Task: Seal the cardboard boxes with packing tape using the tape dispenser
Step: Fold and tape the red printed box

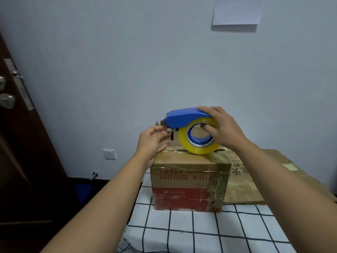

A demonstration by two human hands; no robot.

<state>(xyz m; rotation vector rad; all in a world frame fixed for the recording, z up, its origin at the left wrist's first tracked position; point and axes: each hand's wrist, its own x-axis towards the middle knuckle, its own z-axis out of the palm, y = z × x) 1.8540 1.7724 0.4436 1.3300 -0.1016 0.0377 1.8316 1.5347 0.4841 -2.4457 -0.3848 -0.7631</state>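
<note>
A blue tape dispenser with a yellowish tape roll is held just above a brown and red cardboard box. My right hand grips the dispenser, fingers over its top and thumb inside the roll's core. My left hand pinches the tape end at the dispenser's front, by the cutter. The box stands on a grid-patterned cloth; its top and front carry shiny tape strips. A raised flap shows behind the dispenser.
Flattened cardboard lies to the right of the box against the wall. A dark wooden door with a metal handle stands at the left. A wall socket and a sheet of paper are on the wall.
</note>
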